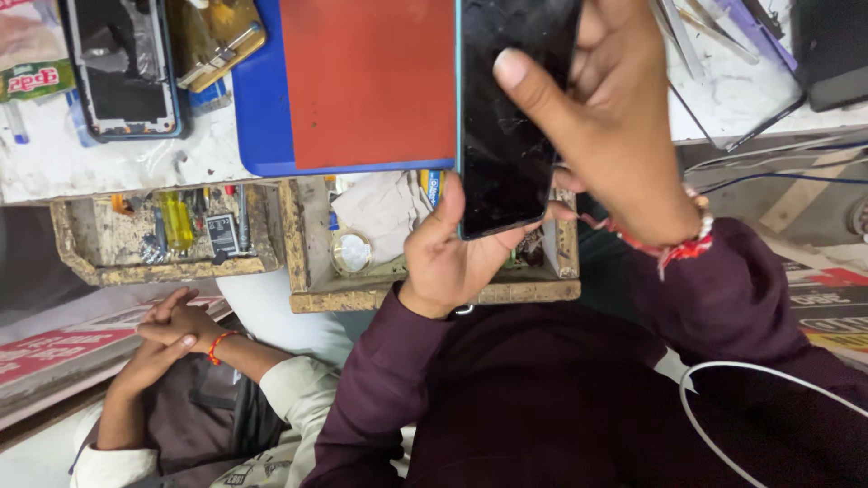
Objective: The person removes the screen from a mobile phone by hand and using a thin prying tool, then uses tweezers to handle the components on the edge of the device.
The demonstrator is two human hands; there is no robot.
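A smartphone [503,136] with a dark, scuffed screen and a teal edge is held upright over the bench edge. My left hand [448,258] grips its lower end, thumb along the left side. My right hand [619,126] wraps the phone from the right, thumb pressed across the upper screen and fingers behind it. A red thread band circles my right wrist [689,242]. Both sleeves are maroon.
A red mat [366,81] lies on a blue tray [258,108]. A dismantled phone [122,68] rests at the far left. Two open wooden drawers [163,262] hold small tools. Another person's clasped hands [172,330] sit lower left. A white cable [723,398] crosses my lap.
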